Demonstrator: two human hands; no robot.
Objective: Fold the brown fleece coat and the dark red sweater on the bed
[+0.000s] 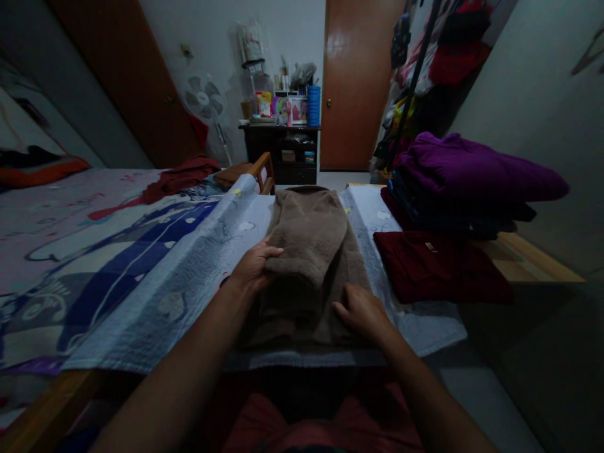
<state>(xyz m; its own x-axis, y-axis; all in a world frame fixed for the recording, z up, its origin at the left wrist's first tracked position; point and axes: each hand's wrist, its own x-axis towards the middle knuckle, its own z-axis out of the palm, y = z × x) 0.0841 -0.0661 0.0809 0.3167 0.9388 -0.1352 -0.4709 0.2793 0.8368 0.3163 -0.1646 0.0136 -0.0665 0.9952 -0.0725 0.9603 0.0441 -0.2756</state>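
Note:
A brown fleece garment (309,242), partly folded, lies in front of me on a light blue patterned cloth (179,302). My left hand (250,267) grips the left edge of its folded-over part, thumb on top and fingers hidden beneath the fabric. Lower down on the right side, my right hand (361,309) is closed on the garment, its fingers curled against the fleece. The near end of the garment lies in dark shadow, so its layers are hard to make out.
To the right, a folded dark red garment (438,267) lies beside a stack topped by a purple garment (481,167). A bed with a patterned sheet (117,251) is at left. Behind stand a fan (204,97), a dark cabinet (280,151) and a wooden door (356,88).

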